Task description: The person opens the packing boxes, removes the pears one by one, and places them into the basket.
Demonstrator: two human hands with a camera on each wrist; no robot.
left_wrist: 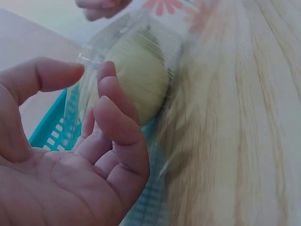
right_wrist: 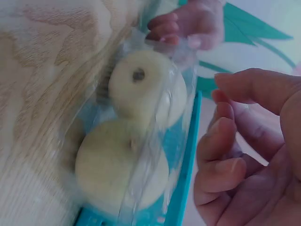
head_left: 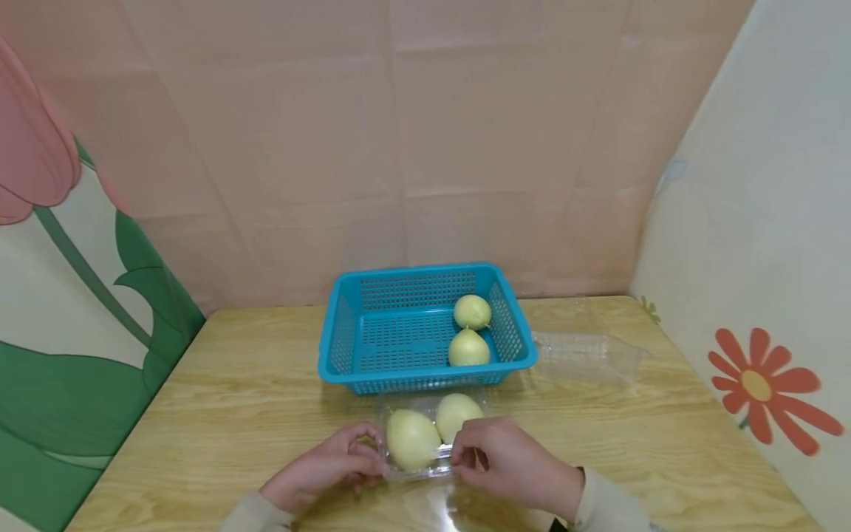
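Two pale yellow pears, a left one (head_left: 412, 440) and a right one (head_left: 459, 415), lie side by side in a clear plastic box (head_left: 405, 474) on the table. My left hand (head_left: 335, 459) is at the box's left front corner. In the left wrist view, a gap shows between the thumb (left_wrist: 61, 75) and the forefinger, with the box edge close beyond. My right hand (head_left: 501, 458) hovers over the box's front right part. Its fingers (right_wrist: 218, 141) are loosely bent, apart from the plastic in the right wrist view, with nothing visible between them.
Behind the box stands a blue plastic basket (head_left: 415, 380) with two more pears, a rear one (head_left: 473, 312) and a front one (head_left: 469, 349), on its right side. Another clear plastic container (head_left: 588, 355) lies to the basket's right. A pink-covered wall (head_left: 399, 148) rises behind the wooden table (head_left: 253, 377).
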